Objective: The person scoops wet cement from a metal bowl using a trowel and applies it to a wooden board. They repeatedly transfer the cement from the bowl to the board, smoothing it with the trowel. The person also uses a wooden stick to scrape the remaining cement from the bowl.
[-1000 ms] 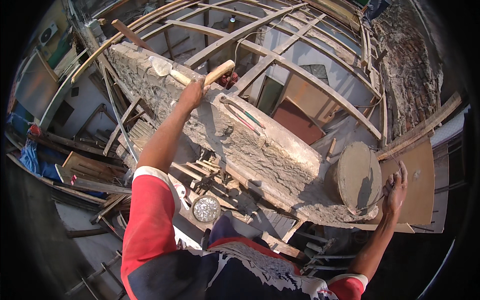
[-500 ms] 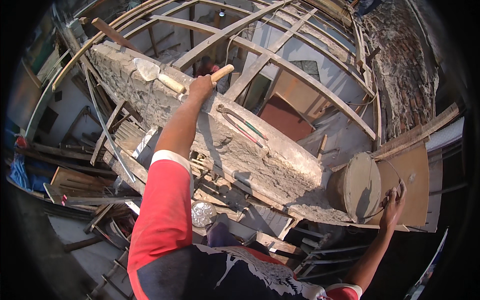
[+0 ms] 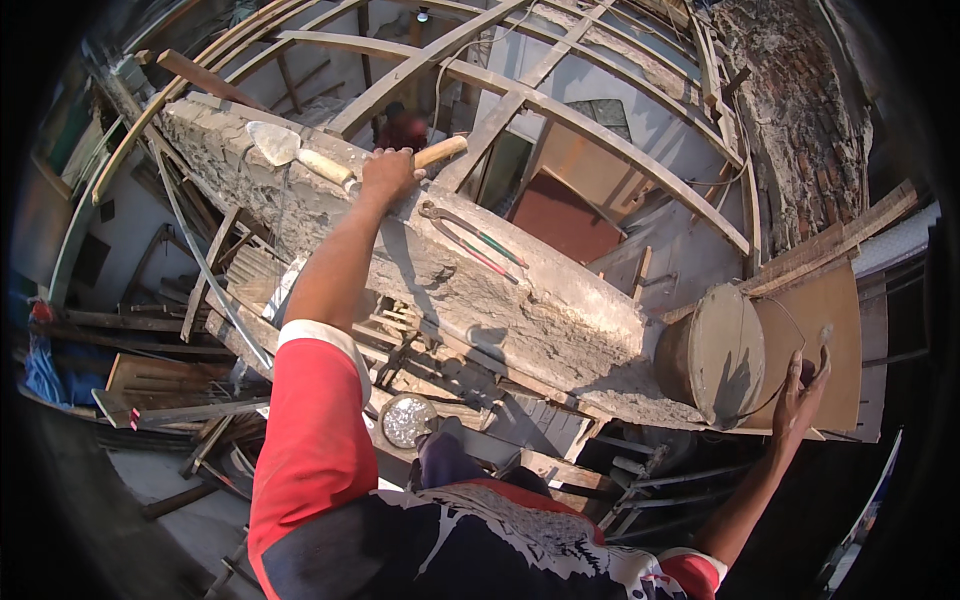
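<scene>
My left hand [image 3: 390,173] is closed round a wooden tool handle [image 3: 440,152] on top of the broken wall [image 3: 560,275]. The tool's other end is hidden by the hand. A trowel [image 3: 275,145] with a pale wooden handle lies just left of this hand. Nearer the middle of the wall rest pincers [image 3: 470,240] with one red and one green handle. At the wall's right end stands a round bucket [image 3: 685,360], its face a flat grey disc, with a thin wire handle. Beside that wire my right hand [image 3: 798,395] is open, fingers apart, gripping nothing.
Beyond the wall runs a frame of wooden beams [image 3: 600,150], with a person [image 3: 403,128] below. Rough brickwork [image 3: 800,130] rises at right. A brown board [image 3: 825,340] lies behind the bucket. Below me are timber scraps [image 3: 180,385] and a round pan [image 3: 408,420] of pale material.
My right hand's fingers have spread and straightened away from the bucket's wire handle. My left hand keeps its grip on the wooden handle. The whole view has shifted slightly.
</scene>
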### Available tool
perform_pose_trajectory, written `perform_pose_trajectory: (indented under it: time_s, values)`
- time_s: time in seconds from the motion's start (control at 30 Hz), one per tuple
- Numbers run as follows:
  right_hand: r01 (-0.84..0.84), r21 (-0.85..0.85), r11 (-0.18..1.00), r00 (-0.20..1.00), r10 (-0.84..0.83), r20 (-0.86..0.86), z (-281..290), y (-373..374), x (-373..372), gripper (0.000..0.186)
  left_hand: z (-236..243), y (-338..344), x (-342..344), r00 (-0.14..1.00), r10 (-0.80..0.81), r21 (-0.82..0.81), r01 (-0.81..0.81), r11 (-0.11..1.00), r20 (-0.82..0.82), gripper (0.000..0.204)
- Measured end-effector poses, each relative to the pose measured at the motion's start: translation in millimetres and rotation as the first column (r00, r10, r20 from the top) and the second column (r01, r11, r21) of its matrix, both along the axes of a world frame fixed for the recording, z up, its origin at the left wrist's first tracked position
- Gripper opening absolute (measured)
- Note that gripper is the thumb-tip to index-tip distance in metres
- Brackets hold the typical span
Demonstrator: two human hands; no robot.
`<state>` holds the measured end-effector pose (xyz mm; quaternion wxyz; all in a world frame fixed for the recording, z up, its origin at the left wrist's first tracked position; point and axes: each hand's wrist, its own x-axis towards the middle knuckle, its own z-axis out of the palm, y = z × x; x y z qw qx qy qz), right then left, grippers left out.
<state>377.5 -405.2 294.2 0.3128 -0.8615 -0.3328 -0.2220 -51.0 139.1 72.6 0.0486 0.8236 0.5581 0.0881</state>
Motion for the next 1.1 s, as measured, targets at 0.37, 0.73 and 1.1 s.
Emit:
perform_pose_trajectory:
  time_s: [0.37, 0.73, 1.1]
  values:
    - [-0.306, 0.129, 0.943, 0.906, 0.246, 0.345, -2.3, 69.6, -130.8, 0.055, 13.7, -113.7, -67.7, 0.875, -0.105, 0.494, -0.164, 0.854, 0.472, 0.049]
    - [-0.723, -0.084, 0.686, 0.691, 0.721, -0.057, -35.3, 66.9, -197.7, 0.048, -55.1, 75.2, -119.7, 0.490, 0.779, -0.383, -0.682, 0.622, 0.391, 0.082]
    - [-0.590, 0.103, 0.801, 0.785, 0.599, -0.159, -43.4, 2.9, -176.4, 0.045, 44.1, 99.3, -149.8, 0.308, 0.506, -0.206, -0.655, 0.727, 0.806, 0.068]
